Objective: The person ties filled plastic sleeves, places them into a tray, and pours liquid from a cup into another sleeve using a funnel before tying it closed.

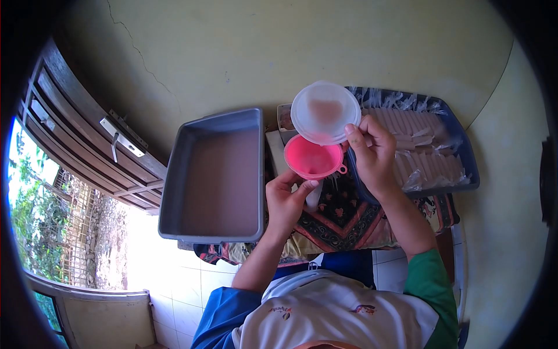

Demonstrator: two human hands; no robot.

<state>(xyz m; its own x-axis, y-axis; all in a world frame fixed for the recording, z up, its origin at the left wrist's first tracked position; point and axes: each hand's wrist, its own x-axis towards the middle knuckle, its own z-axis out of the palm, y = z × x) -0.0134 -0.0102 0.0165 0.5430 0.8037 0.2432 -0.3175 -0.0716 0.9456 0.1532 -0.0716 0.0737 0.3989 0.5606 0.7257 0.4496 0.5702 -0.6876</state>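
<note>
Funnel [314, 158] looks light, slick, best gripped under its near rim, as left hand [284, 200] does; right hand [371, 152] pinches translucent container [324, 111].

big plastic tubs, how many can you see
2: a grey tub holding brown liquid, left of the pink funnel, and a dark blue tub holding filled plastic bags, to its right. No other seems hidden.

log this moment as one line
left hand: holds pink funnel | right hand: holds translucent container at funnel's rim | left side: grey tub, brown liquid | right side: blue tray, filled plastic packets
</note>
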